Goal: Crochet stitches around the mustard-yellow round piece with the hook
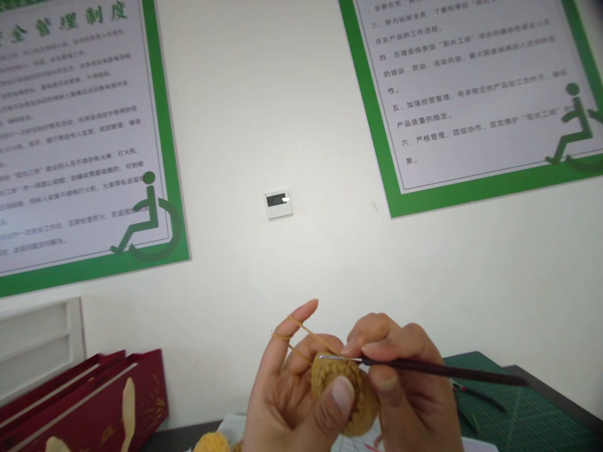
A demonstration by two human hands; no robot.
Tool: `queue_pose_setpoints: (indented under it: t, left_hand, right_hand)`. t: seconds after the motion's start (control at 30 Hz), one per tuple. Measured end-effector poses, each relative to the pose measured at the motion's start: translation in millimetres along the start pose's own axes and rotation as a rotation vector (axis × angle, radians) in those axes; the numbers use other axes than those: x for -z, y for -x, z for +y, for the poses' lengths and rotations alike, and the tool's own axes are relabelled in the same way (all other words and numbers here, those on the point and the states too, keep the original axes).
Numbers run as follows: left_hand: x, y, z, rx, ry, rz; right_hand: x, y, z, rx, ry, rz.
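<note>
My left hand (292, 389) grips a round mustard-yellow crochet piece (353, 411), its thumb pressed on the front. A strand of yellow yarn (308, 329) loops around the raised index finger and runs down to the top of the piece. In my right hand (409, 389) is a crochet hook (438, 367) with a dark handle, pinched between thumb and fingers. The hook's silver tip lies across the upper edge of the crochet piece. Whether the yarn is caught on the tip is too small to tell.
A yellow yarn ball (211, 442) sits at the bottom edge. Dark red gift bags (146, 389) stand at left. On the right lies a green cutting mat (527, 408) with dark-handled pliers (480, 397). Behind is a white wall with a thermostat (277, 204) and green-framed posters.
</note>
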State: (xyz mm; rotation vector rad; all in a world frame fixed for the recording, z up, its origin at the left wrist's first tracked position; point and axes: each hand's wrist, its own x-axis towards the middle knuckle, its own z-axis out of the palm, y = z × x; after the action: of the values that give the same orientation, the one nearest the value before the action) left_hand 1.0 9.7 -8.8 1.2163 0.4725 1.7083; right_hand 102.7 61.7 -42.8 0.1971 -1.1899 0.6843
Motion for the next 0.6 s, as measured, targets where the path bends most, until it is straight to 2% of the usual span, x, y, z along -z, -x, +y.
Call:
queue_pose_setpoints:
  t: [0.13, 0.3, 0.6]
  left_hand:
    - [-0.5, -0.5, -0.8, 0.042, 0.020, 0.031]
    - [-3.4, -1.7, -2.0, 0.034, 0.032, 0.022]
    - [-2.3, 0.0, -0.4, 0.023, 0.002, 0.026]
  right_hand:
    - [-1.3, 1.1, 2.2, 0.064, 0.013, -0.004]
    - [-2.9, 2.2, 6.8, -0.031, -0.064, 0.072]
    - [-7.4, 1.9, 0.0, -0.116, -0.110, 0.109]
